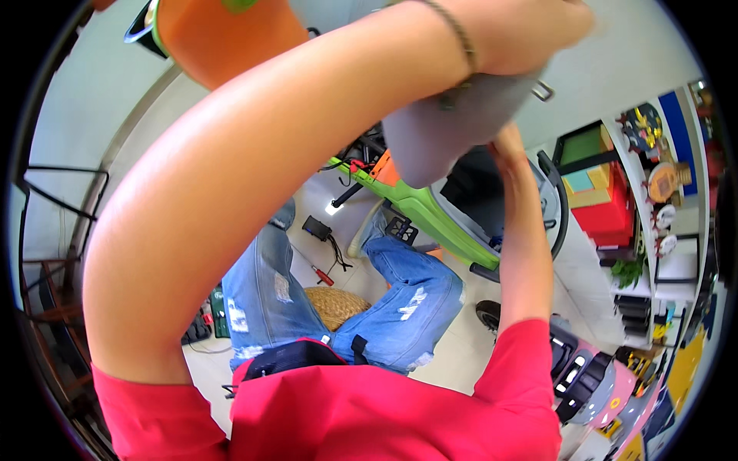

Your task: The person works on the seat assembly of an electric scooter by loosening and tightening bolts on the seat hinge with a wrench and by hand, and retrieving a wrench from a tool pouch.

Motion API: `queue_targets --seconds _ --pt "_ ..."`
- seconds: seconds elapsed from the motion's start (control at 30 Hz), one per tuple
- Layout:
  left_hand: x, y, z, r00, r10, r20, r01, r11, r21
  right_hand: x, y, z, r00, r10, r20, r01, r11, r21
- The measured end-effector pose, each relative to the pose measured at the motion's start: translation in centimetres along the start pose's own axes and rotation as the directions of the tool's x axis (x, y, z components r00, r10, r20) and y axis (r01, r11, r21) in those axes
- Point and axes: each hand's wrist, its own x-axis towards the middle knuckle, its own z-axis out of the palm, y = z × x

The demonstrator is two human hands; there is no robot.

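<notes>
Near the top edge, my left hand (530, 34) is curled over a smooth grey plastic piece (438, 146), its fingertips largely out of sight. My right hand (507, 146) reaches up to that piece's lower right side, with most fingers hidden behind it. Below lies a green ride-on toy car frame (438, 223) with an orange panel, exposed wiring (361, 157) and a dark open hollow (469, 200). My left forearm crosses much of the view.
An orange plastic chair-like piece (215, 38) is upper left. A black adapter (315, 228) and red-handled tool (323, 276) lie on the floor by my legs and a woven cushion (338, 307). Shelves (646, 230) line the right, with a pink toy car (603, 384) below.
</notes>
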Motion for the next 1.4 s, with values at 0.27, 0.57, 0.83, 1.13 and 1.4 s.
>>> queue_targets --seconds 0.27,0.57,0.83,1.13,1.4 --pt "-0.1 0.3 1.2 0.998 -0.012 -0.056 0.011 1.0 -0.017 -2.2 -3.5 -0.5 0.982 -0.187 0.008 0.185 0.962 -0.2" --pt "0.8 -0.4 1.1 0.998 -0.056 -0.009 0.054 0.99 -0.13 -14.4 3.3 -3.7 0.943 -0.184 -0.277 0.284 0.877 0.387" --pt "0.5 -0.8 1.3 0.999 -0.041 -0.022 0.039 0.994 -0.099 -13.3 5.5 0.3 0.987 -0.073 -0.145 0.141 0.833 0.535" --pt "0.6 -0.6 1.3 0.998 -0.059 0.009 0.06 0.988 -0.139 -13.9 8.4 1.9 0.989 -0.044 -0.139 0.115 0.824 0.555" --pt "0.4 -0.9 1.4 1.0 0.007 0.03 0.0 0.975 -0.223 -14.5 8.6 2.2 0.98 -0.073 -0.185 0.159 0.844 0.513"
